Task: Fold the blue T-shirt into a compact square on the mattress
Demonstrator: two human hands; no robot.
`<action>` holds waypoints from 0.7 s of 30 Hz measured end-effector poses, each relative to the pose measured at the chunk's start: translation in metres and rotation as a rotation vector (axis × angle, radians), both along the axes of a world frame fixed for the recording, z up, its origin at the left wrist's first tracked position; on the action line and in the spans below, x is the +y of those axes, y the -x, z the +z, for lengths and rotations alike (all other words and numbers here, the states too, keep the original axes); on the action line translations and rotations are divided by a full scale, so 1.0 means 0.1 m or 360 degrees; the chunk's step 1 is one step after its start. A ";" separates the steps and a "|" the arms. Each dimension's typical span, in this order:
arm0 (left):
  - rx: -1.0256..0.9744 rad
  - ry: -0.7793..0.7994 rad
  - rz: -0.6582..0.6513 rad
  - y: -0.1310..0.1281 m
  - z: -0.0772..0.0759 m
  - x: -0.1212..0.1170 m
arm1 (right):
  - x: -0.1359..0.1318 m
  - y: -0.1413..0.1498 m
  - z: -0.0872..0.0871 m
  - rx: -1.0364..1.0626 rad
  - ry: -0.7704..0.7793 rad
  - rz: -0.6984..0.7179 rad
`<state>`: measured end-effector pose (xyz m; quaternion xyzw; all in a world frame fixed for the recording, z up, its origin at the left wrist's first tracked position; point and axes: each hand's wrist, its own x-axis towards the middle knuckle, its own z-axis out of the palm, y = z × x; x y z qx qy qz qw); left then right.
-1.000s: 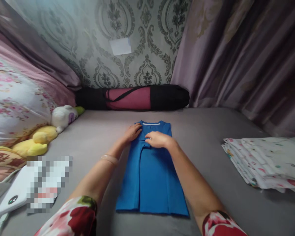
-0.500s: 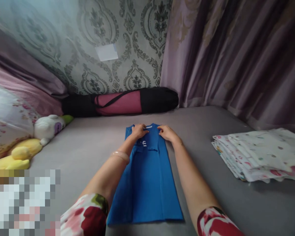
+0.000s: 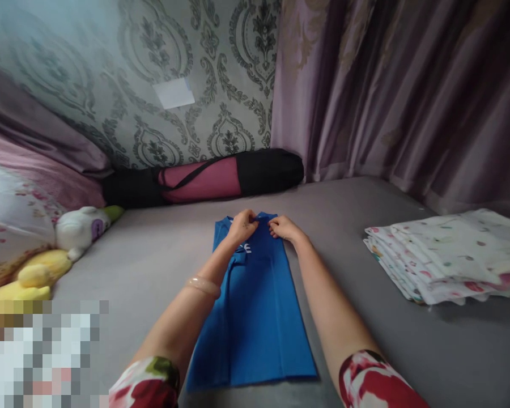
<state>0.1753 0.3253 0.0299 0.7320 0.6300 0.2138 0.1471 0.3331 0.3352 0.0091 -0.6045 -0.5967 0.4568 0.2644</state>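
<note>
A blue T-shirt [image 3: 259,317] lies lengthwise on the grey bed sheet, its sides folded inward into a long strip, with the collar end away from me. White lettering on its chest is partly covered by my left hand [image 3: 243,228]. That hand, below a pale bangle [image 3: 203,287], has its fingers closed on the cloth at the collar. My right hand [image 3: 284,229] pinches the shirt near the right shoulder edge. Bunched cloth shows below my left hand; the right front looks smoother. Fingertips of both hands are partly hidden.
A stack of folded patterned cloth [image 3: 454,255] lies to the right. Along the wall stretches a black and pink long bag [image 3: 204,178]. At left are a white plush toy [image 3: 79,229], a yellow plush toy [image 3: 38,275] and a floral pillow [image 3: 12,215]. Purple curtains [image 3: 344,90] hang behind.
My left hand has shifted slightly toward the collar's middle, and my right hand a little inward. The folded flap on the right chest no longer shows. The view has turned slightly.
</note>
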 end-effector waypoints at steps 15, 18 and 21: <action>0.0679 -0.0133 -0.0480 -0.45 -0.11 -0.45 | 0.07 -0.06 -0.13 0.0083 -0.0039 -0.0300; 0.0688 -0.0199 -0.0455 -0.42 -0.14 -0.48 | 0.09 -0.04 -0.17 -0.0030 -0.0159 -0.0293; 0.0604 -0.0264 -0.0432 -0.41 -0.21 -0.52 | 0.06 -0.03 -0.19 -0.0335 -0.0363 -0.0227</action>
